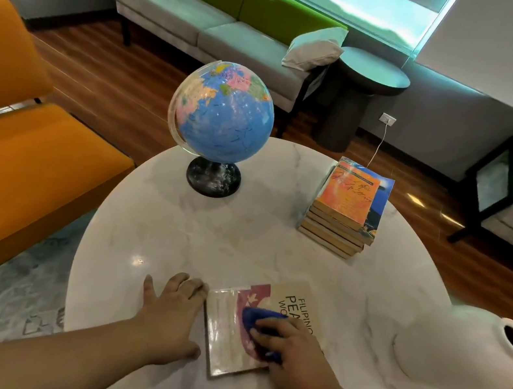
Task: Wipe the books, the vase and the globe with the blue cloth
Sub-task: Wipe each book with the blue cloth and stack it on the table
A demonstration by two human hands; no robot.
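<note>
Our right hand (292, 355) lies on the book (225, 333) at the near edge of the round white marble table (206, 237). Its fingers are curled over the blue cloth (255, 318) and press it on the cover. We see the cloth as a small bunched piece under the fingers, about on the middle of the cover, beside the printed title. Our left hand (173, 310) is just left of the book, flat on the table top with the fingers straight and a little spread. It holds nothing. Its fingertips and thumb come close to the left edge of the book, but we cannot tell if they touch it. To the right of the book, well apart from it, stands the white vase (460, 353), with its dark round mouth turned to the upper right. Beyond the book and to the right we find the stack of books (346, 203), with an orange cover on top. Beyond the book and to the left stands the globe (225, 113) on its black foot. Far beyond the book, off the table, are an orange seat (15, 152) on the left, a grey bench (178, 9) with a green back and a pale cushion (315, 48), and a dark round side table (373, 71)
</note>
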